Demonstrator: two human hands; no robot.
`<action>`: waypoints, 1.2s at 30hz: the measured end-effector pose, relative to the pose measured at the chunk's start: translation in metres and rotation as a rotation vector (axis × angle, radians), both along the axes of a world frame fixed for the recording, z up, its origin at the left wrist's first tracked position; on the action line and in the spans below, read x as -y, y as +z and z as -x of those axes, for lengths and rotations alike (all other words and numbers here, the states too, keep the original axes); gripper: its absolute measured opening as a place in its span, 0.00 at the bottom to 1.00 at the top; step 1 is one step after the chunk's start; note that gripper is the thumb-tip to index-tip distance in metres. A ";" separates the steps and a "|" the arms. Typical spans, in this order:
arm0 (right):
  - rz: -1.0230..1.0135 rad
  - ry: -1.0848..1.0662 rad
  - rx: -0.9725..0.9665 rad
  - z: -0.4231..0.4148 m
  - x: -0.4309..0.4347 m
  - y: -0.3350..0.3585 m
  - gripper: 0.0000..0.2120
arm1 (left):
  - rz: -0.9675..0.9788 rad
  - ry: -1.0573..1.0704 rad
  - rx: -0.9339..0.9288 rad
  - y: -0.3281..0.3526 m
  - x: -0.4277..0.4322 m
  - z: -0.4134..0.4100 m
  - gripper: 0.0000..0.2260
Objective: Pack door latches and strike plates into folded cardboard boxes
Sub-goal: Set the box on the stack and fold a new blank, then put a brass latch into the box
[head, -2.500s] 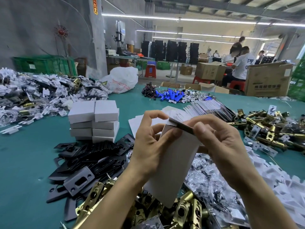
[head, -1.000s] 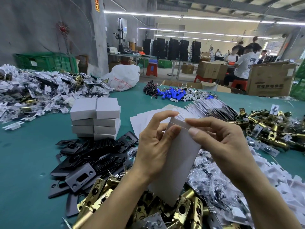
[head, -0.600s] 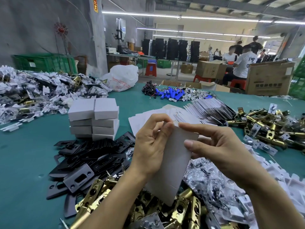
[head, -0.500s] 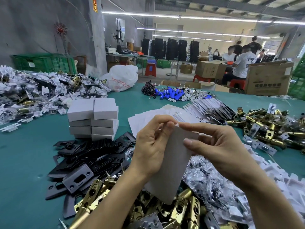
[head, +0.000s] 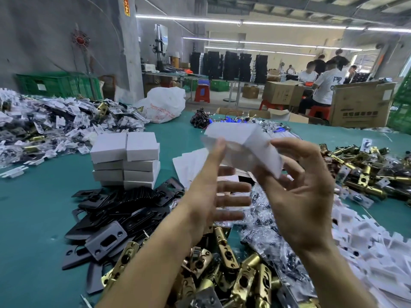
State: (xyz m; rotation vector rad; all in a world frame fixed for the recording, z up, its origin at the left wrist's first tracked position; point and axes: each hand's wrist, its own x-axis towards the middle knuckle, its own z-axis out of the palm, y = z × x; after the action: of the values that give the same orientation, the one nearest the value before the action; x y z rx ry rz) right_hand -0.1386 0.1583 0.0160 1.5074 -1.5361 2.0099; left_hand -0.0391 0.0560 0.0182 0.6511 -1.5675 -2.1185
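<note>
Seen from my head, the white cardboard box (head: 242,150) is a blur in the upper middle of the frame, above my left hand (head: 211,196) and at the top of my right hand (head: 302,196). My right fingers and thumb curl round its right end. My left fingers are spread straight, holding nothing; the thumb seems to touch the box's left edge.

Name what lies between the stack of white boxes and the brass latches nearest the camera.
A heap of black strike plates on the green table, as the head view shows.
</note>
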 end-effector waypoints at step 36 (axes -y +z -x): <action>-0.691 -0.181 -0.034 0.005 -0.001 -0.012 0.07 | -0.469 0.001 -0.490 -0.012 0.026 -0.012 0.35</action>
State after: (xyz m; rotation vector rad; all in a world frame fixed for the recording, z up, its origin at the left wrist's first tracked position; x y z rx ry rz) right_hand -0.1434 0.1588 0.0038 1.5062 -2.4039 1.4034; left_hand -0.0270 0.0299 0.0065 0.2324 -0.8188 -2.4252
